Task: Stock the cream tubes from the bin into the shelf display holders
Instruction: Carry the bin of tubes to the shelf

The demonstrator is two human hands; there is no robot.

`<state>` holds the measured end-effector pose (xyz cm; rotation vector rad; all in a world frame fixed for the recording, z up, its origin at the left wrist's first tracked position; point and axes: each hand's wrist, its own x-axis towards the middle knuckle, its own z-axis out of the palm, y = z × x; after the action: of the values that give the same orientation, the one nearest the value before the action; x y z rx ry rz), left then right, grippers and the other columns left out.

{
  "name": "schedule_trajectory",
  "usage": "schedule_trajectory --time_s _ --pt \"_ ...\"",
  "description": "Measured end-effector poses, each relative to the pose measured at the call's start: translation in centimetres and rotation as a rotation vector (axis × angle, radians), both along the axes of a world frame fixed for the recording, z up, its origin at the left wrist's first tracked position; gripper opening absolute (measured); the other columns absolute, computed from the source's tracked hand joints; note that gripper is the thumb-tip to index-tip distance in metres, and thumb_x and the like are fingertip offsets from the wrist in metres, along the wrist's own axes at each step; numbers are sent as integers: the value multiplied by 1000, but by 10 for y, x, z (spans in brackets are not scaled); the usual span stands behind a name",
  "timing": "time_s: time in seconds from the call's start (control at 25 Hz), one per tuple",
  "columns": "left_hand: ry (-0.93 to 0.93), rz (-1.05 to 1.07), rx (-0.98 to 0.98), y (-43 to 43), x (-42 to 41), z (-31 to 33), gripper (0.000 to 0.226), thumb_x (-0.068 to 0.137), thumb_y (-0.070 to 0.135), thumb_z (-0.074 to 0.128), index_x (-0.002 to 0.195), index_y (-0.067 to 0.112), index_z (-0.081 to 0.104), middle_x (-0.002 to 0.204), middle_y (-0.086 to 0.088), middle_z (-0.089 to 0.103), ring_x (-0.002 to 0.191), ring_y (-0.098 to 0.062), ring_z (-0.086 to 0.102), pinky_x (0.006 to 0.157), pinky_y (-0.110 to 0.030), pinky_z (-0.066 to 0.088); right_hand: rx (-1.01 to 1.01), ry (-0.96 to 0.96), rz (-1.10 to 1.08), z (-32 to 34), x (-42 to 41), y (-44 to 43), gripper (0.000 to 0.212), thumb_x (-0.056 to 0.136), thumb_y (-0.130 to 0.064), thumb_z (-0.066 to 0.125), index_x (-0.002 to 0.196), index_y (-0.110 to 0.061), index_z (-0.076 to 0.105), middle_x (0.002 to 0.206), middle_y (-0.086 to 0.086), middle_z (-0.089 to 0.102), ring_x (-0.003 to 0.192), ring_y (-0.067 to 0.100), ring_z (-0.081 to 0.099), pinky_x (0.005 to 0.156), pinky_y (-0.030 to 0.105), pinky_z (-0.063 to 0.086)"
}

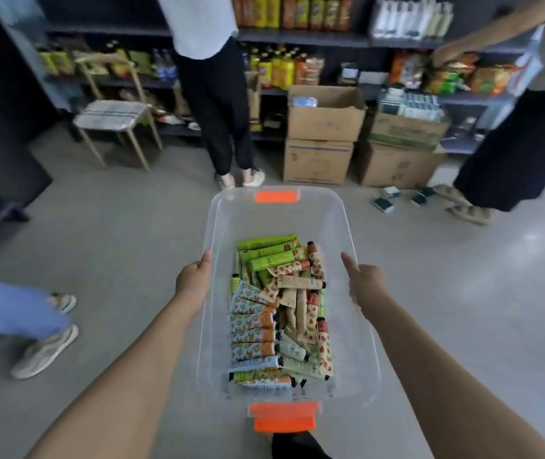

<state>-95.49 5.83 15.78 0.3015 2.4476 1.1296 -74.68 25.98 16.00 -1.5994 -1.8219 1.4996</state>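
Observation:
I carry a clear plastic bin (277, 223) with orange latches at its near and far ends, held above the grey floor. Several cream tubes (281, 313) lie piled in it: green ones at the far end, blue-and-orange patterned ones on the left, beige strawberry-patterned ones on the right. My left hand (195, 281) grips the bin's left rim, thumb on top. My right hand (365, 283) grips the right rim, thumb pointing forward along it. The fingers of both hands are hidden under the rim. No display holders are clearly in view.
Dark shelves (300, 38) with bottles and snack bags run along the back. Cardboard boxes (322, 137) are stacked on the floor ahead. A person (218, 104) stands straight ahead, another (512, 134) at right, a third person's legs (16, 313) at left. A stool (115, 124) stands at left.

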Motion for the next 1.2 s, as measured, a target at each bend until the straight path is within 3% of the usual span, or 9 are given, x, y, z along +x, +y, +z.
schedule_trajectory --time_s 0.24,0.44,0.56,0.68,0.8,0.96,1.04,1.12,1.2 --pt "-11 241 8 -2 -117 17 46 97 49 31 78 11 49 84 -14 54 80 -25 50 73 -32 37 7 -46 233 22 -169 39 57 88 -57 49 56 -12 35 55 8 42 48 21 41 58 29 35" --pt "41 352 -28 -11 -225 40 49 99 45 29 62 15 41 66 -6 44 82 -23 43 73 -29 30 24 -27 364 41 -308 44 56 86 -59 48 58 -12 37 63 10 41 54 21 41 59 29 34" --pt "67 404 -26 -13 -302 48 51 99 43 31 66 8 45 78 -16 49 80 -26 44 71 -29 30 0 -18 398 46 -395 46 55 88 -59 46 75 -6 50 71 8 45 59 20 43 61 30 37" --pt "41 470 -1 -18 -387 48 53 98 44 33 57 12 36 66 -11 45 79 -27 44 70 -30 31 -51 4 403 53 -489 42 58 88 -59 47 98 -2 55 73 5 46 59 17 42 58 28 37" --pt "-11 485 -4 -17 -466 58 53 98 46 33 57 11 36 61 -7 41 79 -28 45 71 -29 32 -13 1 403 60 -571 43 55 89 -56 47 102 -3 53 69 1 45 57 14 41 52 26 33" --pt "-23 508 44 -15 -563 70 52 97 46 33 58 12 36 65 -7 43 80 -27 46 73 -29 33 38 15 447 69 -669 47 51 90 -56 46 85 -6 54 68 1 47 59 15 44 61 28 38" --pt "-32 527 61 -11 -604 75 52 97 47 34 57 13 32 63 -5 39 75 -27 45 74 -29 32 41 9 451 71 -714 52 57 87 -60 46 87 -3 57 72 4 52 62 18 48 62 30 41" --pt "-36 559 70 -6 -648 78 52 97 47 34 57 14 29 63 -4 36 65 -27 41 75 -28 31 35 14 459 72 -762 58 58 87 -60 47 89 -2 58 74 5 53 62 19 48 61 29 40" --pt "-30 558 73 -1 -694 76 51 97 47 33 62 11 39 73 -11 45 75 -30 45 77 -29 32 54 5 459 71 -809 65 54 89 -56 47 80 -3 55 69 5 48 57 17 43 55 27 36"
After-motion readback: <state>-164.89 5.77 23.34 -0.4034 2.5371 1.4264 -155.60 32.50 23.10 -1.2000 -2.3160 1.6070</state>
